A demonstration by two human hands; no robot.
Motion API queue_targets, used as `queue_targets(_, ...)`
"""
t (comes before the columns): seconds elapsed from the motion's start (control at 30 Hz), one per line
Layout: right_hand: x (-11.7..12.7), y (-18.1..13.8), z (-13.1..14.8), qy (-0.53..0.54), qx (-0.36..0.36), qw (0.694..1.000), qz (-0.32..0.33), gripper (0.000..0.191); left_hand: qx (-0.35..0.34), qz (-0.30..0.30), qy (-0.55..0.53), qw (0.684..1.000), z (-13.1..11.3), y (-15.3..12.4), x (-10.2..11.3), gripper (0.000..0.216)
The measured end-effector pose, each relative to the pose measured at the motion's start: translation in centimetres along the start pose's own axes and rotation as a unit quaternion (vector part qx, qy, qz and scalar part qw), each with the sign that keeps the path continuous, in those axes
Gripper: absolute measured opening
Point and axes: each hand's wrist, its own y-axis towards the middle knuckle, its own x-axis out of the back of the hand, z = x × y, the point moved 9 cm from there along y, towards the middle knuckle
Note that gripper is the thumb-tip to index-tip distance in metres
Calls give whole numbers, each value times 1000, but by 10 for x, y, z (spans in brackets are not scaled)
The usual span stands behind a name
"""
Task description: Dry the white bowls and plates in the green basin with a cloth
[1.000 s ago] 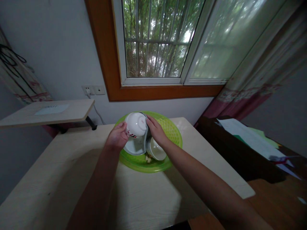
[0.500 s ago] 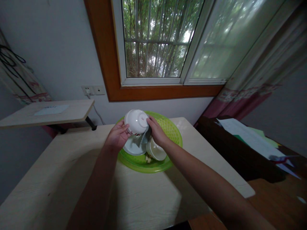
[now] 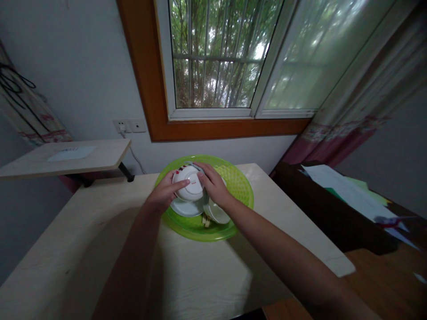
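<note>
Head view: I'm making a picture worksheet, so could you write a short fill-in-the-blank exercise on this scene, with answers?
The left hand holds the white bowl over a tray coloured ____.
The small marks on the white bowl's base are ____.
The cream bowl is nearer the ____ hand than the left.
Past the table, the wall holds a wood-framed ____.

Missing words: green; red; right; window.

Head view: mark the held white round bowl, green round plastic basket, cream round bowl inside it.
Held white round bowl (image 3: pixel 190 192): head view, underside.
Green round plastic basket (image 3: pixel 239 184): head view, bare perforated part.
Cream round bowl (image 3: pixel 219 215): head view, lower visible part.
</note>
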Motion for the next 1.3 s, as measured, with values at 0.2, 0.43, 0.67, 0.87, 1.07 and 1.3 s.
queue_targets(0.2,-2,-1,9,-32,29,999,10,41,-20,-59,46,997,2,2,12,57)
queue_targets(0.43,-1,-2,19,-49,37,998,13,43,-85,-103,188,973,-12,0,13,60)
queue_targets(0.67,-18,-6,48,-115,122,983,78,41,-102,-129,314,935,-21,-7,4,56)
queue_targets(0.87,-7,0,18,-101,29,994,15,42,-101,-134,410,896,-26,-7,3,56)
queue_targets(1.07,3,-1,-14,-76,-60,995,-33,46,-114,-131,420,891,-29,-6,8,60)
queue_targets(1.3,-13,-4,37,-145,89,985,36,43,-121,-118,471,866,-31,-7,0,54)
